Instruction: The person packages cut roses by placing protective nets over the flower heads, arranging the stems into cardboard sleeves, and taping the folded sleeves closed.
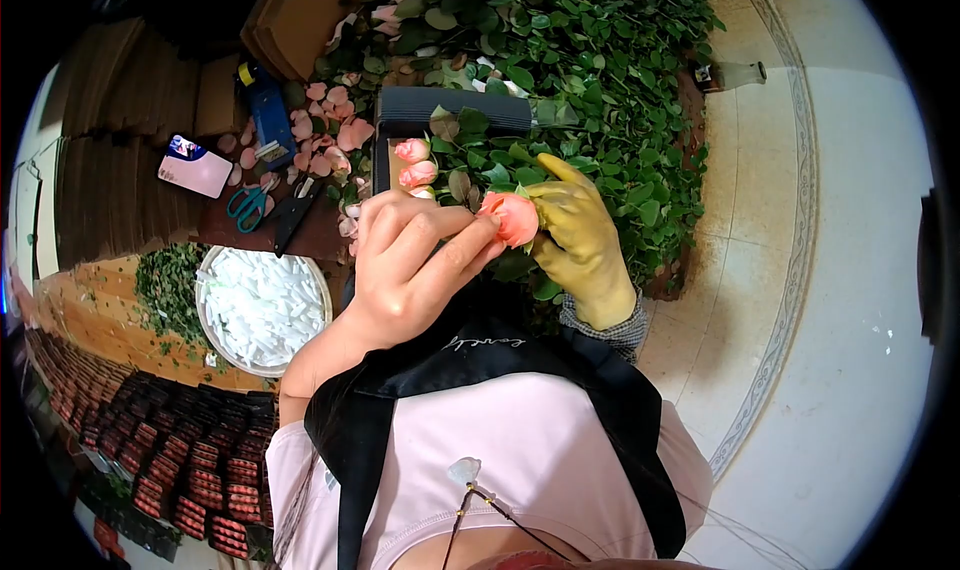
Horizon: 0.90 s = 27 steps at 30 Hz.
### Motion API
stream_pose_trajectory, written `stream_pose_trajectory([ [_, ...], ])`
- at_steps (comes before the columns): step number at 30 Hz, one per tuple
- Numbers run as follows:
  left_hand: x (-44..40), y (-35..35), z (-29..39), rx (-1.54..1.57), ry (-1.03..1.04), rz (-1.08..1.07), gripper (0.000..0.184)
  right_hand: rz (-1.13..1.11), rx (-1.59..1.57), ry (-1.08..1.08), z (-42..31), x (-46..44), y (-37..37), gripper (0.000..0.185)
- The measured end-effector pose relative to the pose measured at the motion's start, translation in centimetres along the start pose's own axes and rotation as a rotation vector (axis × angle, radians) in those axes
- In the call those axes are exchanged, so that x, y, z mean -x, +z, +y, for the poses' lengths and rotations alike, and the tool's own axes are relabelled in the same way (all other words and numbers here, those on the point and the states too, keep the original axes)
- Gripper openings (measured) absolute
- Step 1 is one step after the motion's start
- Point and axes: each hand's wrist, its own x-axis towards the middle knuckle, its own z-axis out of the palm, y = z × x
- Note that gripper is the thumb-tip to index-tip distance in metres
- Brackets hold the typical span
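Note:
A pink rose is between my two hands, its bloom facing up. My bare left hand has its fingertips pressed at the left side of the bloom. On my right hand is a yellow glove, and its fingers close round the base of the rose; the stem is hidden. Just beyond my left hand, smaller pink roses lie in a column by a black ridged holder. Green leafy stems spread behind and to the right.
Loose petals, teal scissors, a blue tool and a phone lie at the left. A round basket holds white pieces. A bottle is at the upper right. Cardboard is stacked at the far left.

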Motion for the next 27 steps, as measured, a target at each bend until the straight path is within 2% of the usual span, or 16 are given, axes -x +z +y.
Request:
stream_pose_trajectory([
  [11,-0.4,0.0,0.1,-0.222,0.084,0.012,0.032,-0.005,0.041,-0.01,0.0,-0.1,0.2,0.031],
  [13,-0.6,-0.9,-0.5,-0.217,-0.036,0.081,0.017,-0.017,0.069,-0.013,0.3,0.0,0.1,0.033],
  [15,-0.5,-2.2,-1.1,-0.236,-0.184,0.033,0.018,-0.028,0.098,-0.013,0.3,-0.1,0.1,0.035],
  [19,-0.9,-1.3,-0.4,-0.022,-0.239,-0.017,0.027,0.032,0.273,-0.056,-0.4,-0.9,0.0,0.04],
  [23,-0.3,0.0,-0.3,0.041,-0.178,-0.039,0.034,0.087,0.375,-0.111,-0.2,-1.1,0.1,0.045],
  [27,-0.4,0.4,0.0,0.035,-0.16,-0.017,0.034,0.091,0.395,-0.117,-0.3,-1.0,0.0,0.045],
])
